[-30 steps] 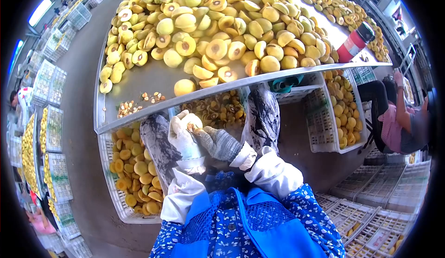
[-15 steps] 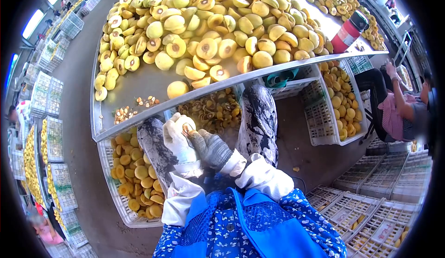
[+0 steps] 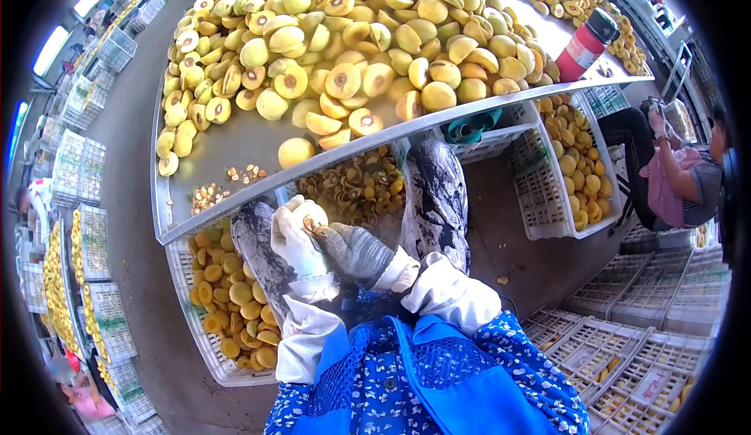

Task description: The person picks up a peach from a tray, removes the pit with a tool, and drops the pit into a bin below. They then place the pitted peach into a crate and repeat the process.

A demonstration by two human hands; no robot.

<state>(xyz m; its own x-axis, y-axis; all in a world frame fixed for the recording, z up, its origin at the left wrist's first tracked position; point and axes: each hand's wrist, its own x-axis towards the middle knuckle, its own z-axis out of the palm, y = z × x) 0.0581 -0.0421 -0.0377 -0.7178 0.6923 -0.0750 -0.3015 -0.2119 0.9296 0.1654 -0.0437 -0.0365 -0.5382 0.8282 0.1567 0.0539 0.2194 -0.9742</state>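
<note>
My white-gloved left hand [image 3: 297, 239] cupping a round peach half [image 3: 313, 222], my knitted grey right hand [image 3: 353, 250] fingers apparently clenched on its pit, steel desk [image 3: 242, 149] heaped with halves.

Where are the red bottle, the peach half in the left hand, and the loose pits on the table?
red bottle [image 3: 585, 45], head view, middle of its red body.
peach half [image 3: 313, 223], head view, exposed cut face.
loose pits [image 3: 206, 195], head view, centre of the left pile.
</note>
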